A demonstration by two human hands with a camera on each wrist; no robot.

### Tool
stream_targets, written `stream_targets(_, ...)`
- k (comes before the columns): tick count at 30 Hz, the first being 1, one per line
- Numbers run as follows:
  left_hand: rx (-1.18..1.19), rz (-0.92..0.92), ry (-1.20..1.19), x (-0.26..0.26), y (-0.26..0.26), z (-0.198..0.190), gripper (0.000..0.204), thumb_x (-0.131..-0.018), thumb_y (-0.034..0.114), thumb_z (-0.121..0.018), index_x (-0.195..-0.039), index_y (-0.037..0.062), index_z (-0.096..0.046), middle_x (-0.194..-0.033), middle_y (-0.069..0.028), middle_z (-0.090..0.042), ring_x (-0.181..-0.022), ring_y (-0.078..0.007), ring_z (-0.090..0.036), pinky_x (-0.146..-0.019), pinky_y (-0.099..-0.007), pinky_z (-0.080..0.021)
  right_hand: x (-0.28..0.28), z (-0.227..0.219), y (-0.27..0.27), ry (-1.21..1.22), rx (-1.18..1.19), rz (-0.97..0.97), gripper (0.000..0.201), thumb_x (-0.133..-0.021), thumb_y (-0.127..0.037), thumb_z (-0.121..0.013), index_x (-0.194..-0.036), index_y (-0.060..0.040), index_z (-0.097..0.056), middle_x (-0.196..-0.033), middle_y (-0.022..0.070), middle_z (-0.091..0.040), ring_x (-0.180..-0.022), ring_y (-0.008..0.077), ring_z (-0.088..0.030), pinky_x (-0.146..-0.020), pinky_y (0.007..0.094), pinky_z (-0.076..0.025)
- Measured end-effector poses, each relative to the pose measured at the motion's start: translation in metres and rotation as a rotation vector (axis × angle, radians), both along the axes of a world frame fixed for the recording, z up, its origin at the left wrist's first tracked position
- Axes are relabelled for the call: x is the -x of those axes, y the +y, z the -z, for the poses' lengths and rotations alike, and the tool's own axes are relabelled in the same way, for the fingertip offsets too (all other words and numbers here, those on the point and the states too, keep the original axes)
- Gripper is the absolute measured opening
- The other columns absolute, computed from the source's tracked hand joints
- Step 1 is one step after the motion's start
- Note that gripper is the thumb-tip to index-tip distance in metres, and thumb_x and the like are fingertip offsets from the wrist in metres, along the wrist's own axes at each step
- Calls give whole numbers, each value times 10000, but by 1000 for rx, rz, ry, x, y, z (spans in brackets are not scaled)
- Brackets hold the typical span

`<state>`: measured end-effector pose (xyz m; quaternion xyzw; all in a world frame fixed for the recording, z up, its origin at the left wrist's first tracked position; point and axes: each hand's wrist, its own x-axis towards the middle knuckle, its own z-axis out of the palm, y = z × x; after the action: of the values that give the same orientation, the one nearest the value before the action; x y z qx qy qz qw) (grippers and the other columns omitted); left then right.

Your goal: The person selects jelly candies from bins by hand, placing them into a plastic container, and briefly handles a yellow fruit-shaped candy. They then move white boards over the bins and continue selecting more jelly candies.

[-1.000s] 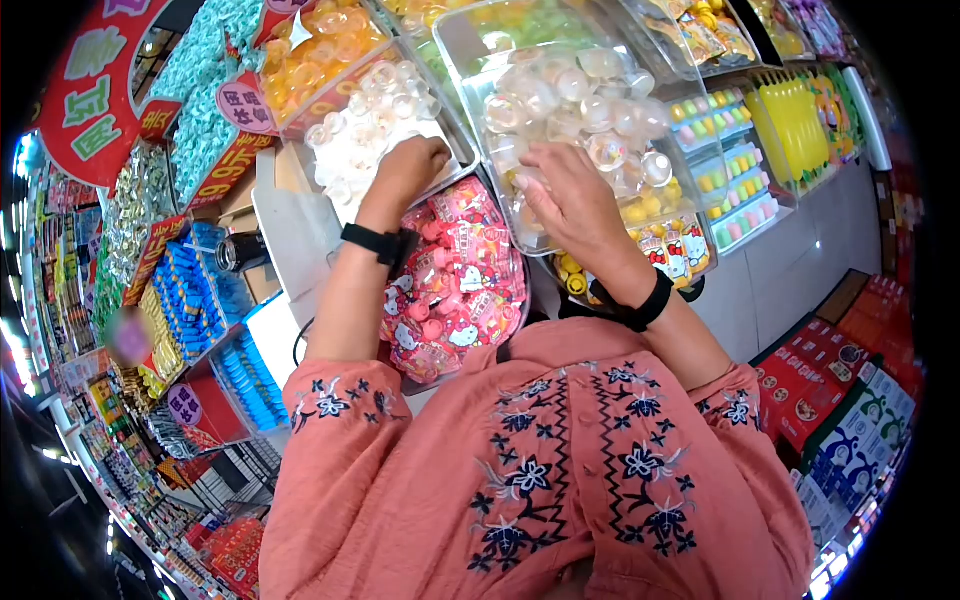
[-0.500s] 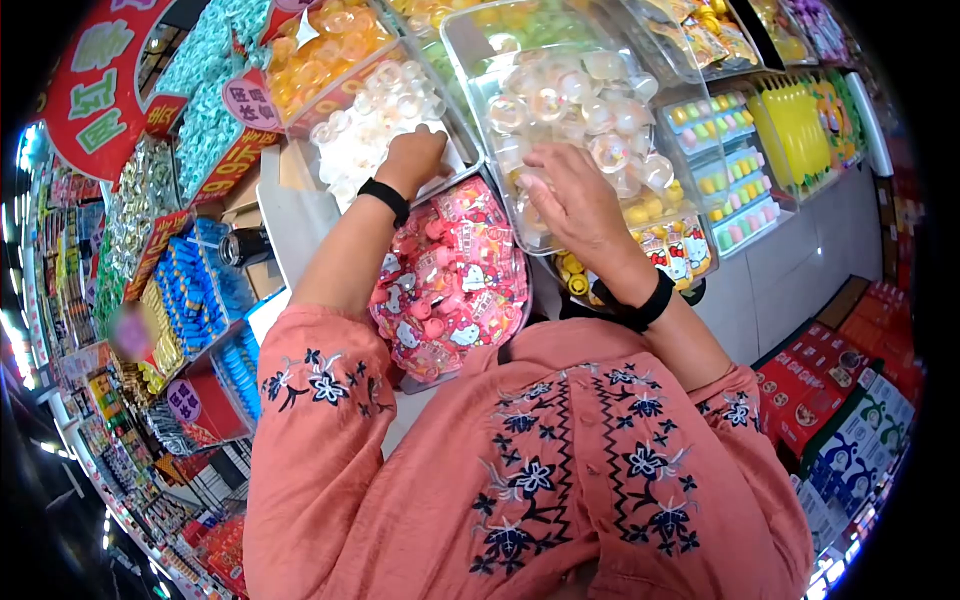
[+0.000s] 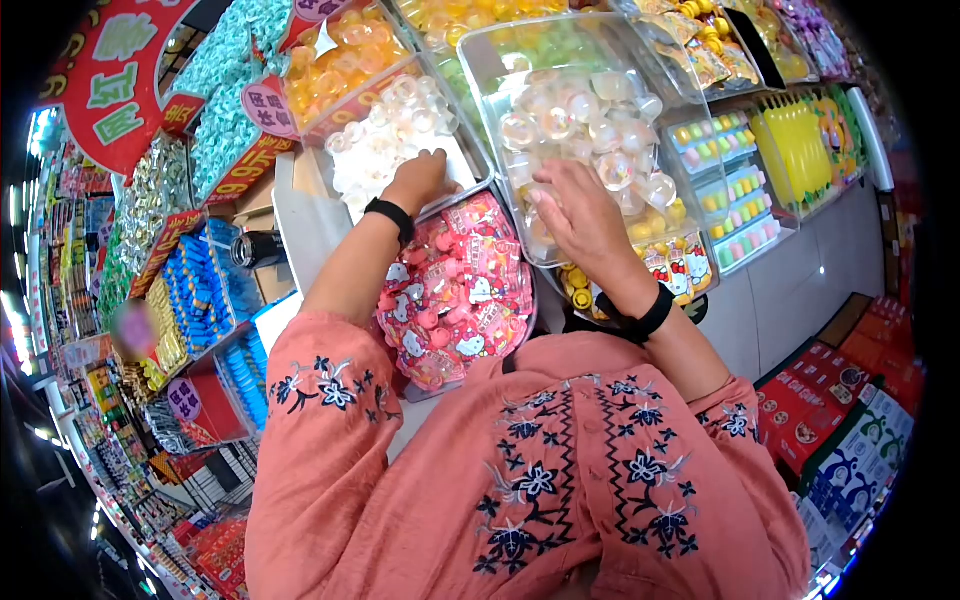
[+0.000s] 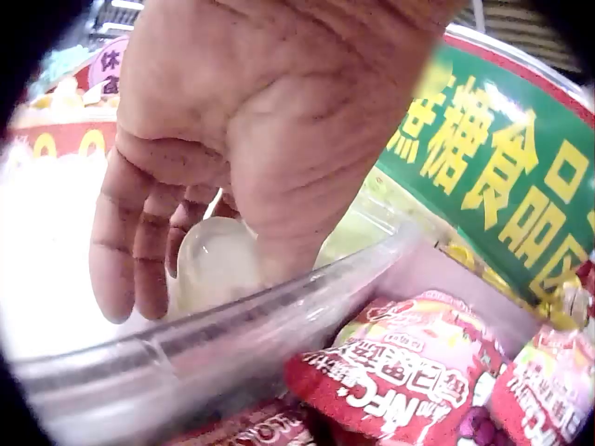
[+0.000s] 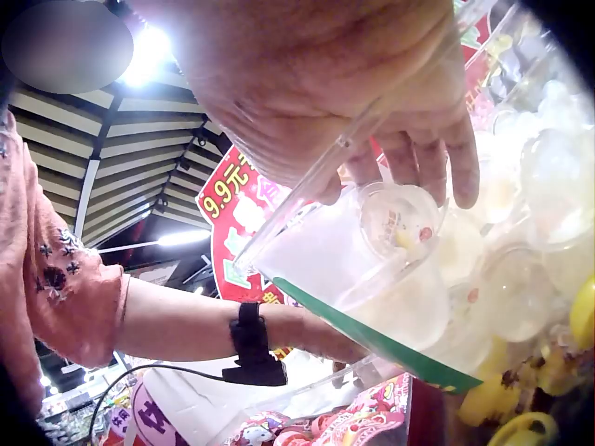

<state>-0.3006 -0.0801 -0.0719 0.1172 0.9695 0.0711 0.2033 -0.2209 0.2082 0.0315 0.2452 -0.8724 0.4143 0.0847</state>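
My left hand is low at the near right corner of a bin of whitish jelly cups. In the left wrist view its thumb and fingers pinch a translucent cup beside the bin's clear wall. My right hand is at the near left part of a clear tub of larger clear cups. Its fingers are loosely bent and spread in the right wrist view, with a clear cup close to the fingertips; no grip shows.
Pink packets fill a tub between the forearms. Orange cups lie beyond the left bin. Yellow sweets and printed packets are beside the right hand, with pastel sweets farther right. A dark cylinder stands at the left.
My left hand has shifted slightly right within its bin, and its forearm has swung to a different angle. The head view has moved a little. My right hand stays at the clear tub.
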Motion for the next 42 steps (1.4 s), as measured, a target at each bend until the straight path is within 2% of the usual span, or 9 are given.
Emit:
stream_targets(3, -182, -215, -344, 11, -1, -16, 659, -783, 391, -779, -1196, -60, -535, -1077, -262, -661, -845, -380, -703, -609, -427, -586, -1, 1, 1, 3, 6, 1, 227, -925, -154, -623, -1102, -13, -618, -1096, 163, -609, -1057, 368, -569, -906, 441, -463)
stream_targets(6, -404, -407, -214, 23, -8, -18, 689, -772, 371, -780, -1210, -92, -517, -1016, -264, -675, -748, -355, -703, -473, -390, -550, -1, 0, 0, -15, 20, 3, 224, -922, -151, -627, -1100, -15, -619, -1093, 161, -608, -1057, 366, -570, -905, 439, -464)
stream_targets(7, -441, -454, -176, 31, -12, -18, 738, -763, 376, -785, -1282, -60, -494, -1091, -291, -652, -872, -379, -702, -629, -428, -587, -1, 1, 0, -13, 19, 5, 223, -921, -150, -629, -1099, -16, -619, -1093, 161, -608, -1057, 365, -570, -905, 439, -465)
stream_targets(9, -332, -311, 127, 48, -18, -1, 712, -780, 352, -760, -1326, 1, -468, -1006, -246, -650, -832, -322, -688, -607, -402, -582, -1, 1, 0, -14, 13, 8, 222, -919, -149, -632, -1099, -19, -620, -1094, 160, -606, -1058, 365, -571, -906, 438, -466)
stream_targets(10, -231, -250, 213, 54, -17, 3, 752, -778, 366, -755, -1401, 79, -446, -1157, -303, -599, -975, -412, -671, -810, -445, -574, -1, 0, 0, -18, 10, 10, 221, -918, -148, -633, -1098, -20, -620, -1095, 159, -605, -1058, 365, -571, -906, 438, -466)
stream_targets(13, -99, -253, 107, 68, -5, -4, 747, -782, 376, -750, -1426, 154, -443, -1270, -349, -522, -1069, -486, -622, -960, -466, -515, -1, -2, 0, -29, 9, 11, 221, -917, -146, -634, -1100, -23, -620, -1101, 160, -601, -1060, 366, -570, -908, 438, -467)
stream_targets(31, 51, -72, 22, 27, 12, -14, 567, -804, 306, -734, -1321, 151, -562, -1055, -192, -710, -996, -372, -683, -847, -465, -544, -2, 0, 0, 4, 0, 16, 248, -912, -158, -645, -1120, -25, -615, -1128, 167, -603, -1072, 372, -567, -919, 443, -472)
stream_targets(39, -454, -537, -239, 3, -10, -32, 701, -820, 287, -693, -1441, 75, -447, -897, -183, -687, -588, -244, -687, -495, -349, -556, -2, 2, 0, 20, 1, 0, 231, -906, -142, -636, -1106, -30, -610, -1110, 165, -609, -1066, 372, -563, -921, 443, -465)
stream_targets(42, -650, -694, -308, -6, -20, -27, 735, -842, 288, -692, -1469, 53, -389, -952, -174, -686, -596, -243, -696, -500, -336, -566, -3, 4, -1, 27, 6, -3, 227, -904, -137, -632, -1104, -31, -610, -1100, 165, -612, -1060, 372, -563, -918, 444, -465)
